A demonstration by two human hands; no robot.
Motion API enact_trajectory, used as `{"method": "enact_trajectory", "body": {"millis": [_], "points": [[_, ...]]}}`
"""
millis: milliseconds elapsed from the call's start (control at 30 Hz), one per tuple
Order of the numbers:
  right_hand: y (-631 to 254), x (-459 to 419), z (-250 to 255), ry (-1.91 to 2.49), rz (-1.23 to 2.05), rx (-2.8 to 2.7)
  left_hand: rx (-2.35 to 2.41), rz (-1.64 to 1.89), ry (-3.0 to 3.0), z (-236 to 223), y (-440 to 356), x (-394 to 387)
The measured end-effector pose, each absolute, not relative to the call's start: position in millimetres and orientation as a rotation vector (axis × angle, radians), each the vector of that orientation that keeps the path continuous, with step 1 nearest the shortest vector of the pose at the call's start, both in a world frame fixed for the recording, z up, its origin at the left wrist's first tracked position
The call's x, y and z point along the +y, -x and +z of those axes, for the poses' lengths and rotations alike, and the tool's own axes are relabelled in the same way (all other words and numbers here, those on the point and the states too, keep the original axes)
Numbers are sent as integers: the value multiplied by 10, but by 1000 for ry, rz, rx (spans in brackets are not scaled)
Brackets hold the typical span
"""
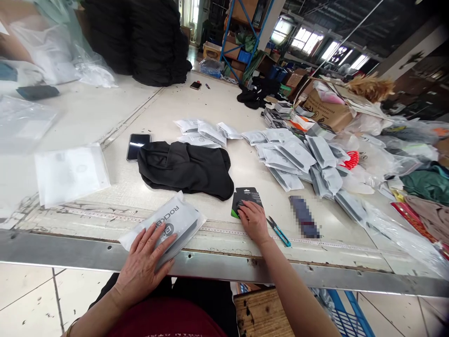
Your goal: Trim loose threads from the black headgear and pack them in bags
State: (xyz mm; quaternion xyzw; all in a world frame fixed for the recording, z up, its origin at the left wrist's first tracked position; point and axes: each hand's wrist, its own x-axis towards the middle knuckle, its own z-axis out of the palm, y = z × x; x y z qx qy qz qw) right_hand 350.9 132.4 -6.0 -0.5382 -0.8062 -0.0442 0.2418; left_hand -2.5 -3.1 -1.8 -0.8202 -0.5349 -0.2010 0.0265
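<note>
At the table edge (210, 262), the left hand (143, 264) is pressing a pouch (175, 224), the right hand (252, 221) a card (247, 199)

Along the front of the white worktable (224, 105), the left hand is lying spread wide across the grey-and-white pouch printed "ROCKB", palm down and not gripping. The right hand is resting narrowly, fingers bunched on the black card with its green corner; whether it is pinching the card, I cannot tell. Teal-handled snips (278, 231) are lying just beside the right hand, across a tape measure (308, 242) running along the table. Beyond the hands, black fabric (185, 171) is sitting beside a smartphone (138, 146), while a heap of grey pouches (291, 157) is spreading rightward. A dark item (304, 216) near the snips is blurred beyond telling.
</note>
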Motion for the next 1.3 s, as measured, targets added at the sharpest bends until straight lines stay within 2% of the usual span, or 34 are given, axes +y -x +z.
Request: {"method": "enact_trajectory", "body": {"millis": [433,733,867,1100,1300], "points": [[-3523,1308,-77,1447,-95,-2238,-1667,-636,2530,-8,21,-29],[-3722,1659,12,1737,-263,-1993,-1659,-659,2528,-2,17,-21],[-3654,1698,-31,1672,-187,-2120,-1659,-652,2521,-3,15,-25],[-3560,1221,-124,1553,-77,-2351,-1660,-632,2529,-16,25,-35],[-3494,1210,-130,1706,21,-2443,-1661,-670,2532,-5,12,-22]]}}
